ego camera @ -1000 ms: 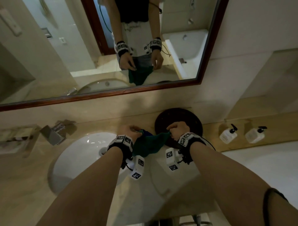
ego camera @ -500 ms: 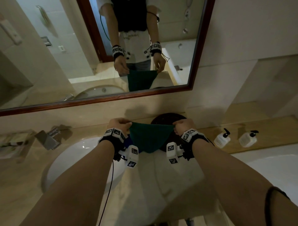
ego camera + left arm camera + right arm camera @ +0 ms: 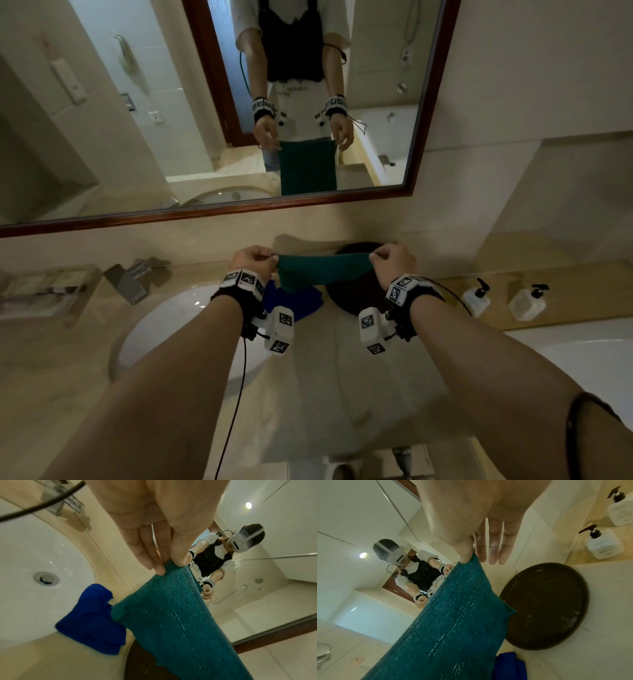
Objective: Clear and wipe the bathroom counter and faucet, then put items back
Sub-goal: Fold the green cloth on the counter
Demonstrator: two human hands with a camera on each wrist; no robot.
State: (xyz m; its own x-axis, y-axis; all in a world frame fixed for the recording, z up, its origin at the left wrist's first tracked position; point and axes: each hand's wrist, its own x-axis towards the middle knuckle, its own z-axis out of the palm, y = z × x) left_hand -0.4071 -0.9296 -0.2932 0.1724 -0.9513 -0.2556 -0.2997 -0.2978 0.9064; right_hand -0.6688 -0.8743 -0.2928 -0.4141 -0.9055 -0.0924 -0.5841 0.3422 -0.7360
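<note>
A teal green cloth (image 3: pixel 322 269) hangs stretched between my two hands above the beige counter (image 3: pixel 359 394). My left hand (image 3: pixel 255 258) pinches its left top corner between thumb and fingers (image 3: pixel 158 566). My right hand (image 3: pixel 390 257) pinches the right top corner with the thumb (image 3: pixel 466 557). The cloth (image 3: pixel 180 615) (image 3: pixel 453 622) hangs down flat; the mirror shows it as a rectangle. A crumpled blue cloth (image 3: pixel 296 303) (image 3: pixel 92 620) lies on the counter at the sink's right rim. The chrome faucet (image 3: pixel 128 281) stands behind the white sink (image 3: pixel 164 322).
A dark round tray (image 3: pixel 356 291) (image 3: pixel 546 605) sits on the counter behind the cloth. Two white pump bottles (image 3: pixel 476 298) (image 3: pixel 527 303) stand on a ledge to the right. A tray of toiletries (image 3: pixel 44 291) is at far left. A wood-framed mirror (image 3: pixel 421 120) hangs above.
My hands have risen and moved apart, pulling the bunched teal cloth open into a flat hanging sheet. The blue cloth on the counter has come into view beneath it.
</note>
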